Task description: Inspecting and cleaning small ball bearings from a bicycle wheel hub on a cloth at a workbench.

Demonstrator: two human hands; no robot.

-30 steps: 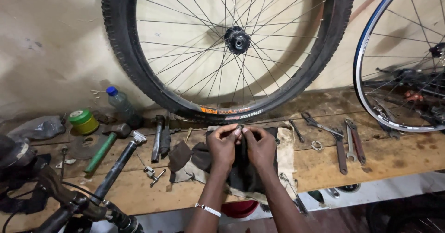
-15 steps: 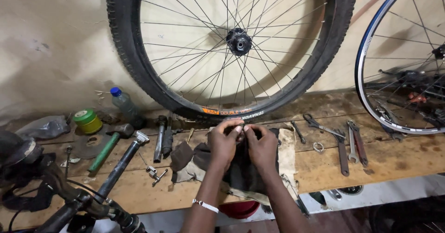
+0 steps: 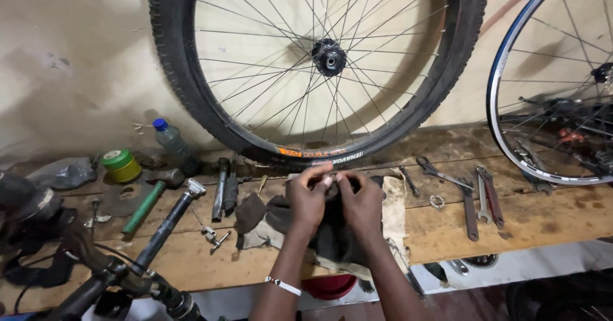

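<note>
My left hand (image 3: 309, 196) and my right hand (image 3: 360, 201) meet over a dark rag (image 3: 332, 241) lying on a wooden bench (image 3: 543, 219). Their fingertips pinch a small part (image 3: 329, 182) between them; it is too small to tell what it is. A pale cloth (image 3: 391, 199) lies under the dark rag. A thin bracelet circles my left wrist. A large knobby bicycle wheel (image 3: 319, 59) leans on the wall just behind my hands.
A second wheel with a blue rim (image 3: 549, 84) stands at the right. Wrenches (image 3: 480, 199) and scissors (image 3: 437, 171) lie right of my hands. At left lie a green-handled hammer (image 3: 150, 199), a seat post (image 3: 169, 222), tape rolls (image 3: 121, 165), a plastic bottle (image 3: 167, 136) and a handlebar (image 3: 96, 282).
My hands stay together on the small part over the rag. The view has shifted slightly, so the bench and wheel sit a little further right and lower.
</note>
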